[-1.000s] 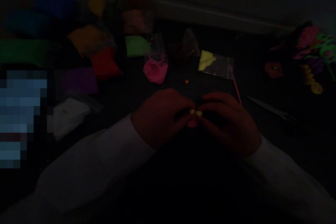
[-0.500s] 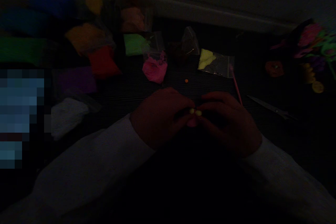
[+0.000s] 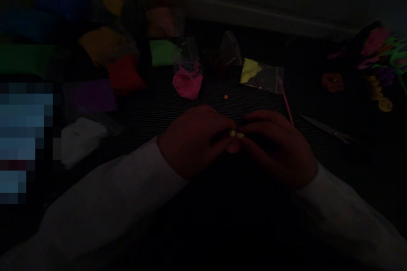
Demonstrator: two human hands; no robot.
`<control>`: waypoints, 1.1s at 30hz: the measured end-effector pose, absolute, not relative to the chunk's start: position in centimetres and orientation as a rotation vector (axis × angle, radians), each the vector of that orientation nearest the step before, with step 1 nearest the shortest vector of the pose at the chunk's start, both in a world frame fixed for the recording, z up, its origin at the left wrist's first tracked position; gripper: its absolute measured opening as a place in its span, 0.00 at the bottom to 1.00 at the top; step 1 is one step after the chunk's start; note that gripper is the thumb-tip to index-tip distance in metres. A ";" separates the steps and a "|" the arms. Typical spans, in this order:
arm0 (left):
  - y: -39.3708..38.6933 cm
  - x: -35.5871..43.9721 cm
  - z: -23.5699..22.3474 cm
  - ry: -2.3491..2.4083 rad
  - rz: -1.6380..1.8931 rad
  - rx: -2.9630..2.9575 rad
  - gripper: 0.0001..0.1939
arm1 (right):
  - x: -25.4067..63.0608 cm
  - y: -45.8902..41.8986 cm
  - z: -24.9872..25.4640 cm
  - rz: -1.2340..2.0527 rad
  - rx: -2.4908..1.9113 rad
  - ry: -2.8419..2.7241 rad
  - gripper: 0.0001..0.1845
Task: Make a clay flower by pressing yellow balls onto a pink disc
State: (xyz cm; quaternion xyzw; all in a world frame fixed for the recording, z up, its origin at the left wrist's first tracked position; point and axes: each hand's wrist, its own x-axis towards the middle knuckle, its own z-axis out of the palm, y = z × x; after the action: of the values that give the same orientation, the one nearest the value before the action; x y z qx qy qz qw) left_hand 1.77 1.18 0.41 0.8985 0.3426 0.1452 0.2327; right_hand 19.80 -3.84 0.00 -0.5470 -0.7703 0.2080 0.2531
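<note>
The scene is very dark. My left hand (image 3: 193,139) and my right hand (image 3: 276,146) meet at the middle of a dark ribbed mat (image 3: 152,110), fingertips pinched together. Between them sit two tiny yellow clay balls (image 3: 236,134) on a small pink clay piece (image 3: 233,148). Both hands are closed on this little piece. White sleeves cover both forearms.
Bags of coloured clay lie behind: pink (image 3: 187,82), green (image 3: 163,52), yellow (image 3: 249,70), red (image 3: 124,74), purple (image 3: 92,95), white (image 3: 79,137). A tiny orange ball (image 3: 225,97), a pink stick (image 3: 285,100), scissors (image 3: 330,130) and finished clay figures (image 3: 378,63) lie right.
Hardly anything has moved. My fingertips have pressed slightly closer over the two yellow balls, which show a little less than before.
</note>
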 end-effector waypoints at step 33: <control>1.2 1.4 0.4 0.918 0.371 2.436 0.16 | 19.8 -3.9 0.0 0.516 -1.515 -2.079 0.11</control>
State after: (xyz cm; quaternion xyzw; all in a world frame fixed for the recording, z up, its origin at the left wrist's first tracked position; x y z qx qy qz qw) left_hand 1.39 1.17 0.45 0.8963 0.3376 0.1364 0.2531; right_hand 19.83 -3.91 0.00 -0.5581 -0.7659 0.1902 0.2562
